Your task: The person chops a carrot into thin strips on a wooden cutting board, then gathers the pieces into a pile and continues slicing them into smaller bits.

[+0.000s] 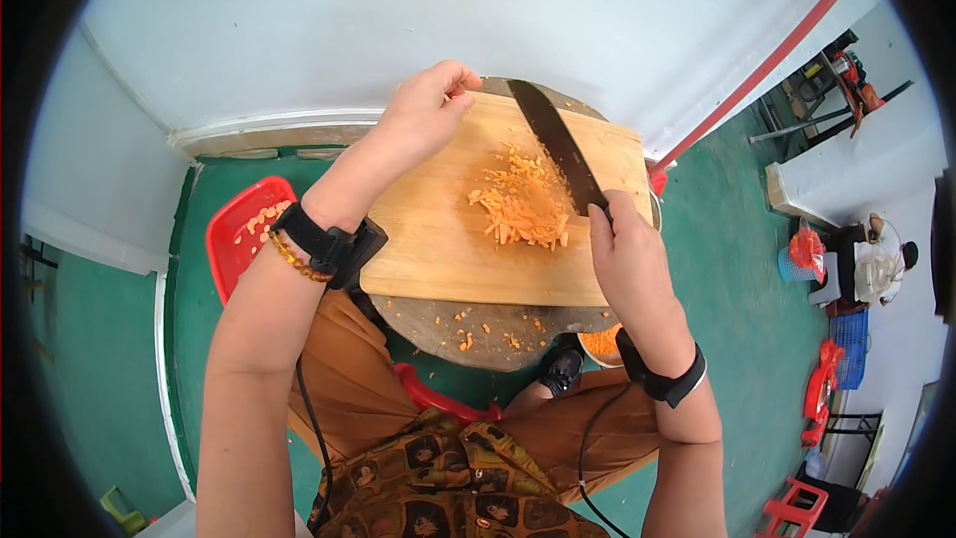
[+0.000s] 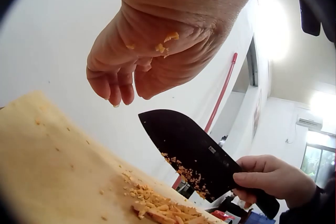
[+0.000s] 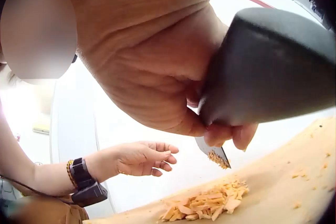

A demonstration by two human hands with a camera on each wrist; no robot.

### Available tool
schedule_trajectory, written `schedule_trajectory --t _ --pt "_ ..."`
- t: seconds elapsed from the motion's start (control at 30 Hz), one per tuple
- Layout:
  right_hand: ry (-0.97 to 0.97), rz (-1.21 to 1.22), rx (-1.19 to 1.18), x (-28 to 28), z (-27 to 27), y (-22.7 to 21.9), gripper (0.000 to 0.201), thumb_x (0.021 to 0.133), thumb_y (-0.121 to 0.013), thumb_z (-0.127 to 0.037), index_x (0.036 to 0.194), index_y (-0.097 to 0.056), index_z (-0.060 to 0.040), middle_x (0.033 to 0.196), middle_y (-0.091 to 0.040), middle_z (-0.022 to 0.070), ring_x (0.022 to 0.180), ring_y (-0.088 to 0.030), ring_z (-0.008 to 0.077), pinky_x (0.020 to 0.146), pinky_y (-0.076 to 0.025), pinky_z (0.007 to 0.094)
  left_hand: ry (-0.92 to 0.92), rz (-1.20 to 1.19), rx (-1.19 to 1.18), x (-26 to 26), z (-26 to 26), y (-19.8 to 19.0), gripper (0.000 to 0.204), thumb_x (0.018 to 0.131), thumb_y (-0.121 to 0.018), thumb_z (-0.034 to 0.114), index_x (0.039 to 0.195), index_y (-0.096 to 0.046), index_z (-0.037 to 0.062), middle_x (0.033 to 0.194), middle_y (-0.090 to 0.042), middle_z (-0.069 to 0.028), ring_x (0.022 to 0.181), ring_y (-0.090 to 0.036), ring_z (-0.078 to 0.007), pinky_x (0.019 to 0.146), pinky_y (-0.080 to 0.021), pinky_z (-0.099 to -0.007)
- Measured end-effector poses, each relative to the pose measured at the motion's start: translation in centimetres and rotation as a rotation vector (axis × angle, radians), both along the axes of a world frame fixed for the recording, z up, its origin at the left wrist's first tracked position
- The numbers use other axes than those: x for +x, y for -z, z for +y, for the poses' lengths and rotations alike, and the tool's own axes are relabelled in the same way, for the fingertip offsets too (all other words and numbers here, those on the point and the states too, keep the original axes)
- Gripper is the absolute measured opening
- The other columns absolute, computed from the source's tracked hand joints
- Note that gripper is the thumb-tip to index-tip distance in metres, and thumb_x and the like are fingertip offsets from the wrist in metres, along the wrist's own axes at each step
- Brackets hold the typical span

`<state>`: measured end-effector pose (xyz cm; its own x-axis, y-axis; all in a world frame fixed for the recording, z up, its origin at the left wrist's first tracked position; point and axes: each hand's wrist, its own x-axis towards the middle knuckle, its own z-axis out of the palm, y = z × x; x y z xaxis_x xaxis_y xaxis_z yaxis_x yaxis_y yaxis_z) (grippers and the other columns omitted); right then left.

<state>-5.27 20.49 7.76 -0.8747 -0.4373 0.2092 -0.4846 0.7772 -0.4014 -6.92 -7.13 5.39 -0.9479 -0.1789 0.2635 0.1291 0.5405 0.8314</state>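
My right hand (image 1: 634,257) grips the black handle of a broad dark kitchen knife (image 1: 558,144). Orange crumbs cling to the knife's blade (image 2: 181,150), which is tilted and raised over the wooden cutting board (image 1: 428,254). A heap of chopped carrot (image 1: 523,209), part strips and part fine bits, lies mid-board beside the blade. Near the board's far left edge hovers my left hand (image 1: 430,110), holding nothing, its fingers loosely bent. A few carrot bits stick to that hand's palm side in the left wrist view.
Under the board stands a round wooden block (image 1: 448,334) scattered with crumbs. To the left, a red basin (image 1: 221,249) holds carrot slices. A bowl of minced carrot (image 1: 602,342) sits below my right forearm. The white wall (image 1: 398,20) rises just behind the board. Another person sits far right.
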Motion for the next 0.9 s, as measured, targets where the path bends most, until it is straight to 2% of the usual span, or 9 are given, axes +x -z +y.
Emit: schedule_trajectory --t 0.07,0.23,0.37,0.43,0.53,0.63,0.73,0.9 --pt "-0.031 -0.05 -0.085 0.0 0.2 -0.4 0.021 0.094 -0.056 -0.014 0.108 -0.054 0.0022 0.089 -0.064 0.028 0.084 -0.063 0.0457 0.072 -0.05 0.0504 -0.007 0.002 0.007 0.2 -0.3 -0.1 0.017 0.096 -0.056 0.011 0.11 -0.059 0.0012 0.089 -0.059 -0.0015 0.082 -0.052 -0.0099 0.077 -0.047 -0.0267" --pt "-0.096 -0.154 -0.073 -0.8 0.8 1.5 0.026 0.094 -0.055 -0.012 0.115 -0.055 0.0035 0.093 -0.065 0.0291 0.088 -0.063 0.0463 0.075 -0.05 0.0496 -0.016 -0.03 -0.004 0.4 -1.4 0.4 0.016 0.095 -0.057 0.011 0.107 -0.059 0.0007 0.088 -0.058 -0.0013 0.08 -0.051 -0.0097 0.076 -0.047 -0.0268" --pt "-0.05 -0.26 -0.136 -1.3 1.3 1.3 0.027 0.096 -0.054 -0.014 0.117 -0.055 0.0033 0.095 -0.065 0.0288 0.091 -0.063 0.0465 0.078 -0.05 0.0486 0.095 -0.185 -0.12 0.6 -2.2 0.7 0.015 0.093 -0.059 0.012 0.102 -0.06 0.0001 0.084 -0.059 -0.0026 0.079 -0.052 -0.0096 0.073 -0.046 -0.0266" --pt "-0.034 -0.21 -0.156 -1.2 1.3 0.9 0.027 0.097 -0.053 -0.015 0.118 -0.054 0.0028 0.096 -0.065 0.0285 0.093 -0.062 0.0467 0.079 -0.05 0.0483 0.142 -0.304 -0.145 1.1 -2.1 0.5 0.015 0.092 -0.059 0.013 0.099 -0.061 -0.0001 0.083 -0.06 -0.0036 0.079 -0.053 -0.01 0.072 -0.046 -0.0269" --pt "-0.085 -0.061 -0.124 -1.0 1.5 1.6 0.027 0.098 -0.053 -0.015 0.118 -0.055 0.0024 0.096 -0.065 0.0283 0.092 -0.062 0.0465 0.078 -0.05 0.0481 0.238 -0.412 -0.273 1.6 -1.7 0.1 0.02 0.09 -0.062 0.019 0.096 -0.061 -0.0001 0.082 -0.063 -0.0084 0.081 -0.059 -0.0166 0.073 -0.048 -0.0309" --pt "-0.136 0.009 -0.05 -1.2 1.6 2.4 0.025 0.098 -0.053 -0.015 0.116 -0.055 0.0021 0.095 -0.065 0.0281 0.09 -0.063 0.0461 0.076 -0.051 0.0482 0.288 -0.58 -0.455 2.1 -0.9 -0.3 0.028 0.085 -0.067 0.025 0.098 -0.06 0.0007 0.091 -0.065 -0.0147 0.09 -0.063 -0.0268 0.078 -0.049 -0.0365" --pt "-0.12 0.031 -0.049 -0.9 1.7 1.5 0.024 0.098 -0.054 -0.015 0.114 -0.055 0.0017 0.094 -0.065 0.0278 0.087 -0.063 0.0457 0.072 -0.051 0.0487 0.283 -0.525 -0.522 2.6 -0.6 -0.1 0.033 0.082 -0.069 0.027 0.102 -0.06 0.0017 0.1 -0.064 -0.0183 0.099 -0.061 -0.0327 0.083 -0.048 -0.0398" --pt "-0.15 0.098 -0.026 -0.9 1.7 1.8 0.021 0.097 -0.055 -0.015 0.11 -0.055 0.001 0.088 -0.065 0.0263 0.08 -0.063 0.045 0.067 -0.05 0.0496 0.277 -0.501 -0.525 2.5 -0.5 0.4 0.033 0.08 -0.072 0.024 0.099 -0.057 0.002 0.1 -0.062 -0.0181 0.099 -0.059 -0.0332 0.083 -0.047 -0.0407"
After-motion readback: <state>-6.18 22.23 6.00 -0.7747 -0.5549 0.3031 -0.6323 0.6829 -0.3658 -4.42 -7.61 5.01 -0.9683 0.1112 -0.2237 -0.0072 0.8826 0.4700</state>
